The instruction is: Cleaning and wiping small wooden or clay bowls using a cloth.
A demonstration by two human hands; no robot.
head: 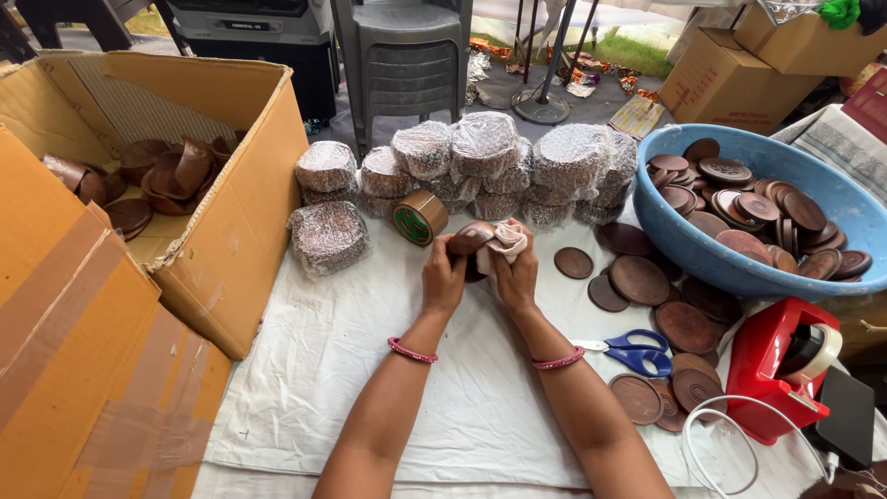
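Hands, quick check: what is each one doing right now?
Left hand: closed around a brown round disc, holding it up.
Right hand: closed on a pale cloth, pressed against the same disc.

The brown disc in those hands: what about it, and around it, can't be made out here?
Head view only:
- Brown disc: its face, covered by the pink cloth and left hand.
- Right hand: fingertips, buried in the cloth.
- Wrapped stacks: contents, blurred by plastic film.
- Cardboard box: its bottom, hidden by its wall.
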